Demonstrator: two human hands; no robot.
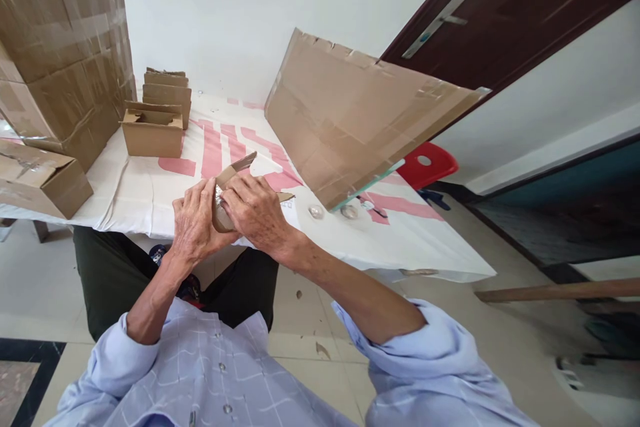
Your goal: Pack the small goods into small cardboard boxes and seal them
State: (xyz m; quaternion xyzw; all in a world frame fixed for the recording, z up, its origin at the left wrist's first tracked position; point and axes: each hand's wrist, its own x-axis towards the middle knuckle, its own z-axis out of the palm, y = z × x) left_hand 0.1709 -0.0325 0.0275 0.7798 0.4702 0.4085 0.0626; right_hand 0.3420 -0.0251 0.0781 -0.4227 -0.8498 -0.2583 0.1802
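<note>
My left hand (196, 219) is closed around the side of a small brown cardboard box (223, 219) at the table's near edge. The box's flaps stand open, one pointing up and one out to the right. My right hand (257, 215) lies over the box with its fingers curled at the opening, touching a shiny, crinkled, clear or silvery piece (218, 196) there. What that piece belongs to is hidden by my fingers.
Several small open boxes (153, 137) stand in a row at the left, beside a stack of taped cartons (75, 67) and a long carton (50, 177). A large cardboard sheet (345, 113) leans at the right. Two clear round pieces (349, 212) lie on the white-and-red cloth (420, 240).
</note>
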